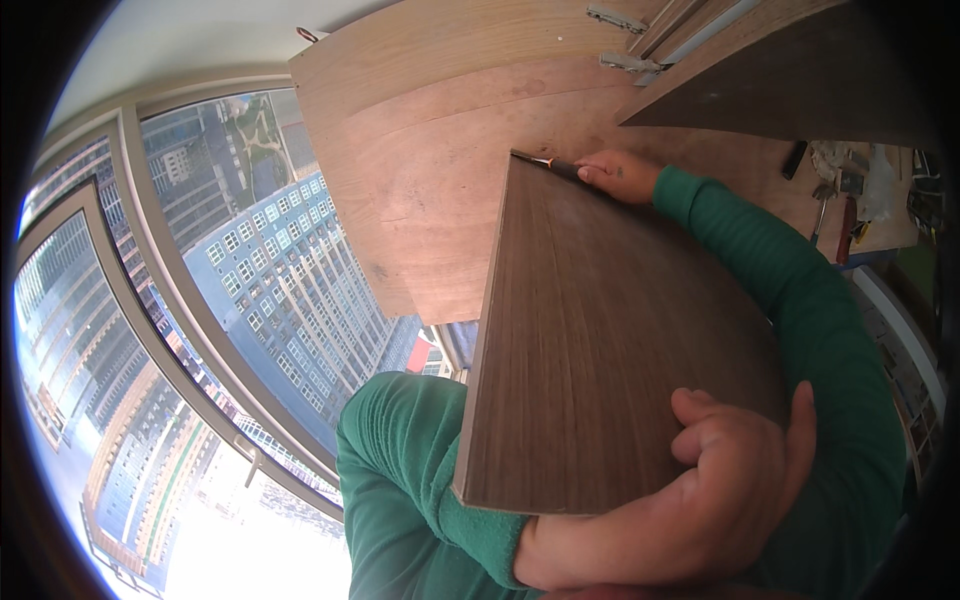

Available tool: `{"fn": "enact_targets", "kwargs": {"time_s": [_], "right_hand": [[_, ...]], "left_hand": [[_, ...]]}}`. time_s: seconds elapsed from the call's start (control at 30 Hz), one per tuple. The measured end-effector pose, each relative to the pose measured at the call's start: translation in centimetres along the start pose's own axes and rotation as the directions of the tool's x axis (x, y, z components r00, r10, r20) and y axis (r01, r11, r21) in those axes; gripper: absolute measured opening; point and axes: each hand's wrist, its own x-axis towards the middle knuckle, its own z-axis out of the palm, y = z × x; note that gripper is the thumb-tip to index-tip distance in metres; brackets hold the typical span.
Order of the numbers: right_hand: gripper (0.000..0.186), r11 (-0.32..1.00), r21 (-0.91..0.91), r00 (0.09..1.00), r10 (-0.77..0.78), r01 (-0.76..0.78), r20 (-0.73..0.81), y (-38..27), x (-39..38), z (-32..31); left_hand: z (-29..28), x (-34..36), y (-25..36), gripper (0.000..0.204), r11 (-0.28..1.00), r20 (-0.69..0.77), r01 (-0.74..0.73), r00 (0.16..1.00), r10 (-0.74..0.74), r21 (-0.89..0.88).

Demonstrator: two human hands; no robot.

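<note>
A dark brown wood-grain board (590, 330) leans in front of me, its narrow lighter edge running along its left side. My left forearm bends round the board's near end. My left hand (715, 480) rests against the lower right of the board with its fingers partly curled over it. At the board's far end, my right hand (622, 175) is closed round the dark handle of a slim tool (563, 168). The tool's thin metal end lies at the far left corner of the board. Its exact kind is too small to tell.
Behind the board lies a large light plywood panel (420, 170). Another brown panel (770, 85) with metal hinges (628, 62) stands at the upper right. Beneath it are hand tools, including a red-handled one (848, 225). A tall window (250, 240) with an open sash is on my left.
</note>
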Motion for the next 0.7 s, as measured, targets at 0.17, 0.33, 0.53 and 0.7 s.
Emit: {"fn": "enact_targets", "kwargs": {"time_s": [0.17, 0.33, 0.53, 0.7], "right_hand": [[0.049, 0.973, -0.23, 1.0, 0.031, -0.03, 0.0, -3.0, -0.3, -0.3], [0.044, 0.967, -0.24, 0.996, 0.086, -0.089, -0.024, -2.8, -1.3, -0.4], [0.04, 0.971, -0.23, 0.997, 0.059, -0.069, -0.051, -2.0, -2.8, -0.3], [0.039, 0.992, -0.053, 0.99, 0.107, -0.112, -0.092, -2.3, -7.8, -2.1]], "left_hand": [[0.0, 0.1, 0.9, 0.043, 0.999, 0.001, 0.029, 1.0, -0.029, 0.016], [0.7, -0.1, 0.4, 0.043, 1.0, -0.018, 0.016, 1.0, -0.016, -0.016], [0.2, -0.3, 0.4, 0.044, 1.0, -0.023, 0.026, 0.999, -0.027, -0.017], [-0.1, -0.3, 0.8, 0.044, 1.0, -0.011, 0.017, 1.0, -0.017, -0.019]]}}
